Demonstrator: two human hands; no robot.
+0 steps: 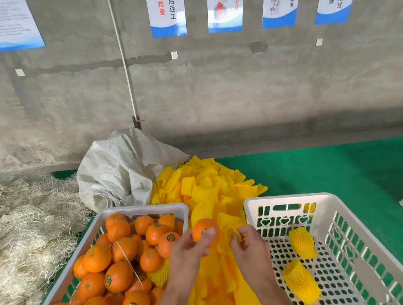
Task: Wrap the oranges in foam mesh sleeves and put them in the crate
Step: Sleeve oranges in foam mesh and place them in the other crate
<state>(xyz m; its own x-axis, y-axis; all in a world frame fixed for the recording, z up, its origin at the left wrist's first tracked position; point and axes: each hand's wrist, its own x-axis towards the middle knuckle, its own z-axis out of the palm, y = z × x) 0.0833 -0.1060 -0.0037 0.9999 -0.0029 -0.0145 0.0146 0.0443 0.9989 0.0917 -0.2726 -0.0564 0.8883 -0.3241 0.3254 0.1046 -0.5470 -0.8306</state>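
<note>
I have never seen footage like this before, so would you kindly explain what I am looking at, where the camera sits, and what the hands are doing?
There is no machine here: a person works with two bare hands, and the single picture comes from a camera worn on their head, looking forward and down. The left hand holds a bare orange. The right hand pinches a yellow foam mesh sleeve beside it. On the green table stand two white crates. The left crate is full of unwrapped oranges. The right crate holds two oranges already wrapped in sleeves. Between the crates lies a pile of spare sleeves, spilling from a grey sack. Straw lies to the left.
</note>
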